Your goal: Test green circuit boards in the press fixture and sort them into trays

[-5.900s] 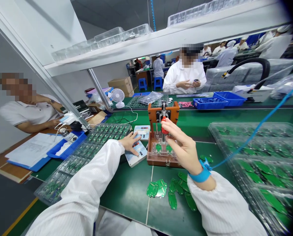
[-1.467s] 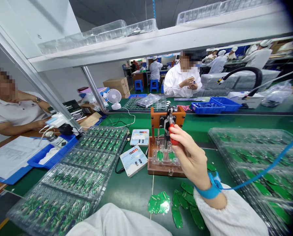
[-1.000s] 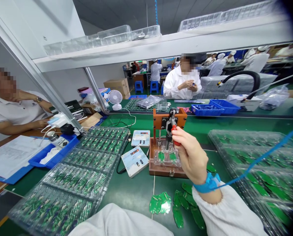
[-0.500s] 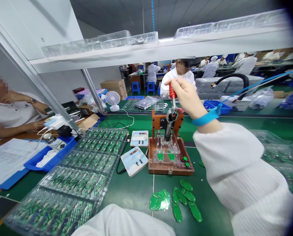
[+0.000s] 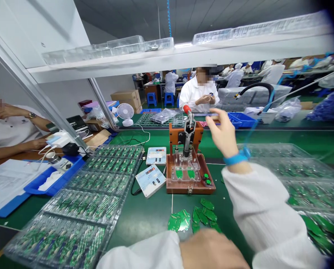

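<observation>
Jig point(image 5: 187, 151) sits approx 8 o'clock of your R hand point(image 5: 223, 134), the nearer: fingers parted, nothing held; jig's red lever point(image 5: 187, 109) stands upright, just off at 9; L hand point(image 5: 213, 252) blurred, can't tell its grip

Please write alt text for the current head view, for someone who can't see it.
The right hand is open and empty beside, not touching, the raised red handle of a clamp fixture holding two green boards. The blurred left hand is near loose circuit boards; clear trays of boards lie left and right.
</observation>
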`<state>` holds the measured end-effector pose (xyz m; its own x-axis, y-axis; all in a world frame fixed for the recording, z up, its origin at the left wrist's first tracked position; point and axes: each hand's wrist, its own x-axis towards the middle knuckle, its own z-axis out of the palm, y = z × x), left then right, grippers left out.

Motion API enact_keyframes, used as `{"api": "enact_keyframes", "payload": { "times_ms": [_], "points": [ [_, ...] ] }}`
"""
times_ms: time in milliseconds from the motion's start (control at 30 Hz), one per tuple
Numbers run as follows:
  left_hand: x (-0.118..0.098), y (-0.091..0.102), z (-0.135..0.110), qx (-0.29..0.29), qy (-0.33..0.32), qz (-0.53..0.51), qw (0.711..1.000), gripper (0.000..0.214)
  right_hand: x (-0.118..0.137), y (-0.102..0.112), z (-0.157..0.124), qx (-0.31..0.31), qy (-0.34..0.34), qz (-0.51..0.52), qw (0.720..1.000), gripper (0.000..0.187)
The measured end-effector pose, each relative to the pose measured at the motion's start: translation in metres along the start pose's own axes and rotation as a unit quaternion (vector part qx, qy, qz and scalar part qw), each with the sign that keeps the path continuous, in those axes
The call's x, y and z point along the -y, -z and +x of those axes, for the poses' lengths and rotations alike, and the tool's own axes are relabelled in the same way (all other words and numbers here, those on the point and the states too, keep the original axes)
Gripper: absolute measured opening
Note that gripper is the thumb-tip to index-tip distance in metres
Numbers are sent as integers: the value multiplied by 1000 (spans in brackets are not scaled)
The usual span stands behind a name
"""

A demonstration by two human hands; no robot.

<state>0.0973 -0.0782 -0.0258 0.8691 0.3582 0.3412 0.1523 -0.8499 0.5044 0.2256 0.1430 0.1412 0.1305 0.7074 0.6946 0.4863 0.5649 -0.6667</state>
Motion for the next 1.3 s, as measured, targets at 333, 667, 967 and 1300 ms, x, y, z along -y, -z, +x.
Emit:
{"api": "enact_keyframes", "payload": {
  "times_ms": [333, 667, 967, 1300],
  "points": [
    [88, 120, -35, -296, 363, 152, 870, 32, -37, -9, -160, 189, -52, -71, 978, 30],
    [82, 120, -34, -347, 369, 86, 858, 19, -32, 0, -157, 231, -137, 33, 963, 23],
    [25, 73, -45, -290, 337, 17, 896, 13, 19, 48, -219, 274, -296, 197, 893, 19],
    [37, 71, -63, -300, 226, 103, 921, 18, 5, 175, -183, 222, -254, -55, 940, 19]
  ]
}}
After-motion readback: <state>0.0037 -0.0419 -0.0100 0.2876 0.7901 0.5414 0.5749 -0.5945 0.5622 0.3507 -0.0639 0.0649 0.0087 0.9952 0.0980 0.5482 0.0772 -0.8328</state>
